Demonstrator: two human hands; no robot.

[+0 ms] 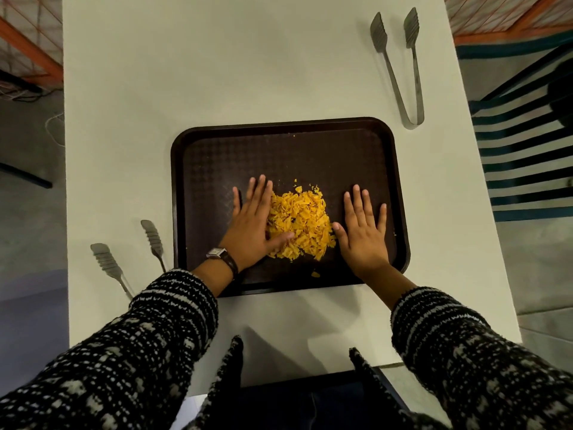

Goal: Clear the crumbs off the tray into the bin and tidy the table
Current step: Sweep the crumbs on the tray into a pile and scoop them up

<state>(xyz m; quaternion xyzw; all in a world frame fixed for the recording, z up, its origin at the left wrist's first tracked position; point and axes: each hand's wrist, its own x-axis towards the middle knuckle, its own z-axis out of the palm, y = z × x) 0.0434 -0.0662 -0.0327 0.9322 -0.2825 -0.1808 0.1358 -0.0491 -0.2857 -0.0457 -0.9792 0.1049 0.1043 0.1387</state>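
A dark brown tray (279, 150) lies on the white table (217, 72) in front of me. A heap of yellow-orange crumbs (300, 223) sits on its near half, with a few stray bits around it. My left hand (251, 226) lies flat on the tray with fingers spread, pressed against the heap's left side, the thumb under its near edge. My right hand (362, 231) lies flat and open just right of the heap, the thumb touching the crumbs. Neither hand holds anything. No bin is in view.
Metal tongs (400, 66) lie at the table's far right, beyond the tray. A second pair of tongs (130, 259) lies left of the tray, partly under my left sleeve. A dark slatted chair (524, 144) stands to the right of the table.
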